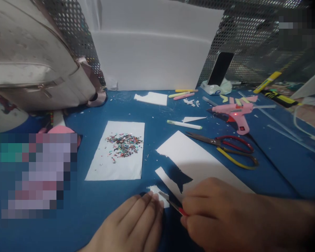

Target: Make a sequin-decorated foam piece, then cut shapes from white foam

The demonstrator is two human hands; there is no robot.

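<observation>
My left hand (136,224) lies flat on the blue table (81,210), fingers stretched out and pressing a small white foam piece (155,190) at their tips. My right hand (212,210) is closed round a thin red-handled craft knife (173,204), whose blade tip touches that small piece. Just behind lies a larger white foam sheet (194,161) with a notch cut out of its near edge.
A white paper with a heap of coloured bits (123,144) lies to the left. Scissors (225,148), a pink glue gun (236,113), markers (184,124), a propped phone (220,68) and a white board (152,49) stand behind. A bag (34,56) sits far left.
</observation>
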